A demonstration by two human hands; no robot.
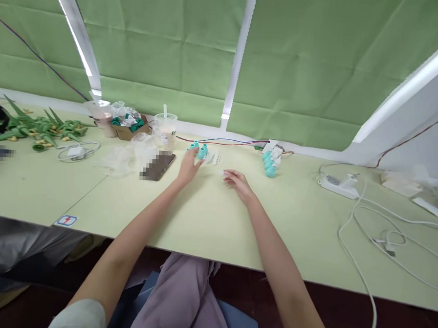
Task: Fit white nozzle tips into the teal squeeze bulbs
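My left hand [188,167] reaches to a small group of teal bottle-shaped pieces [202,152], its thumb and fingers apart. Whether the fingertips touch a piece is unclear. My right hand [239,183] pinches a small whitish piece [225,173] between thumb and fingers, too small to make out its kind. Between and behind the hands lie several small white parts [216,158] on the table. To the right, a row of teal pieces with white tops [270,165] stands close together.
A phone [158,165], crumpled clear plastic [122,159] and a drink cup [165,129] sit left of my hands. Farther left are a cardboard box [130,132] and green spiky pieces [40,127]. A power strip [338,186] with loose white cables lies right. Another person sits at left.
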